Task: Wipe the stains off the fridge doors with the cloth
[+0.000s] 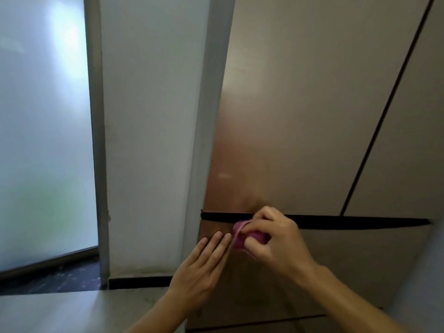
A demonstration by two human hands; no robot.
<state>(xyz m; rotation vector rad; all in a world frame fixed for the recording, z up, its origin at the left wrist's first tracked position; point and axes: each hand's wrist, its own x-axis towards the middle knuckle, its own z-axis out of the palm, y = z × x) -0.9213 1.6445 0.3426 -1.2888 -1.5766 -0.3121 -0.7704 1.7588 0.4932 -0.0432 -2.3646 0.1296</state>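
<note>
White wall (153,140) left, fridge doors (300,116), right hand (276,236) grip bunching cloth (236,239), left hand (204,265) flat.

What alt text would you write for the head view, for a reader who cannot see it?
A right hand presses a bunched pink cloth against a bronze fridge door, just below a dark gap between doors. The left hand lies flat beside it, fingers straight.

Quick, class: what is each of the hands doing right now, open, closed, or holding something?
Left hand: open, fingers flat against the lower fridge door, holding nothing.
Right hand: closed around the bunched pink cloth.
</note>
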